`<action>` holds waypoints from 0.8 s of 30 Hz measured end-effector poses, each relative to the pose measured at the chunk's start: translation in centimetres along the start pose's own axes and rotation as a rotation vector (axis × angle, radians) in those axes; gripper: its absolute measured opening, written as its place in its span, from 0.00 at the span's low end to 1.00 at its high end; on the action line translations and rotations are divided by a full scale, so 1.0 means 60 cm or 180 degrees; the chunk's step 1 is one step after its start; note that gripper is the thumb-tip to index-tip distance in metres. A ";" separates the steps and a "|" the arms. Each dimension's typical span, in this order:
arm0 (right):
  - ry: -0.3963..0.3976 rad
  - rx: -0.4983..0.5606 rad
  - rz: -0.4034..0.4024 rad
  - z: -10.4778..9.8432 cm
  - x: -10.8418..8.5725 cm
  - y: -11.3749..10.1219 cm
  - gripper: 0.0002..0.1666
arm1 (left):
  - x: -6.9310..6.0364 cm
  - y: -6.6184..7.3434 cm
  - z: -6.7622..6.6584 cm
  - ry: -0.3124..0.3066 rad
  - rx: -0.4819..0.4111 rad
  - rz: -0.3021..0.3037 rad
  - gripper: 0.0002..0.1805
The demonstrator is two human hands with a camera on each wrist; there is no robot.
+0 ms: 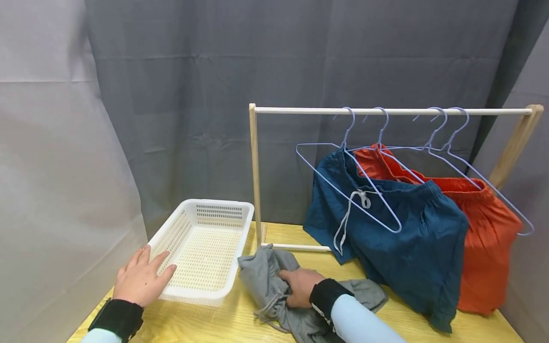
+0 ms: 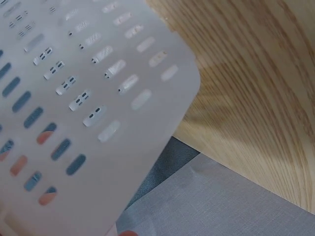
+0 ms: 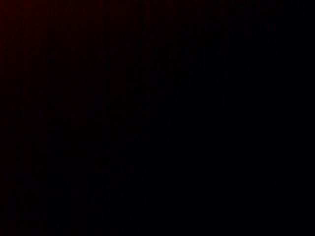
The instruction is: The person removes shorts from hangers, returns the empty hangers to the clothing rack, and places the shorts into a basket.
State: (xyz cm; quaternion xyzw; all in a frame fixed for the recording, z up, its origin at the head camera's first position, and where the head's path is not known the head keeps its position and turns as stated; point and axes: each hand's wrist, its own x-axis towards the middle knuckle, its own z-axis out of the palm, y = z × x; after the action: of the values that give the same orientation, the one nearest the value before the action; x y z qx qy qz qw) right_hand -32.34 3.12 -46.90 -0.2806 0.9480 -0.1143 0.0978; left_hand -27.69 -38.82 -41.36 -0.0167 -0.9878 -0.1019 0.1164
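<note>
Bunched grey shorts (image 1: 274,281) with a drawstring lie on the table, right of the white basket. My right hand (image 1: 301,287) grips their cloth with curled fingers, and folds hide some fingertips. The right wrist view is almost black. At the near left side of the white plastic basket (image 1: 245,238), my left hand (image 1: 143,276) rests over the rim, fingers spread and fairly straight. Up close, the left wrist view shows the slotted basket wall (image 2: 133,142), with bits of skin behind some slots and a fingertip (image 2: 129,233) at the bottom edge.
A wooden rack (image 1: 256,176) stands at the right. From its rail (image 1: 296,110) hang several lilac hangers, with blue shorts (image 1: 411,228) in front and orange shorts (image 1: 489,257) behind. Grey cloth (image 1: 193,119) encloses the wooden table (image 1: 188,324).
</note>
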 end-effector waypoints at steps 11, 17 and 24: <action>0.0140 0.0133 -0.0178 -0.019 -0.010 -0.005 0.26 | -0.003 0.000 0.001 -0.0008 -0.0033 0.0013 0.38; 0.0515 0.0203 -0.0294 -0.018 -0.007 0.005 0.20 | -0.005 -0.005 0.004 -0.0006 -0.0030 -0.0021 0.38; 0.0729 0.0338 -0.0025 -0.045 -0.014 -0.004 0.29 | 0.001 -0.004 0.005 0.0047 -0.0021 0.0008 0.39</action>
State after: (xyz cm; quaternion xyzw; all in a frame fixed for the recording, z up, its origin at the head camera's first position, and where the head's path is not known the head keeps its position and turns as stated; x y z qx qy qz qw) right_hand -32.19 3.81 -44.14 -0.2639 0.9444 -0.1961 0.0032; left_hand -27.84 -39.01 -41.71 -0.0177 -0.9866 -0.1052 0.1238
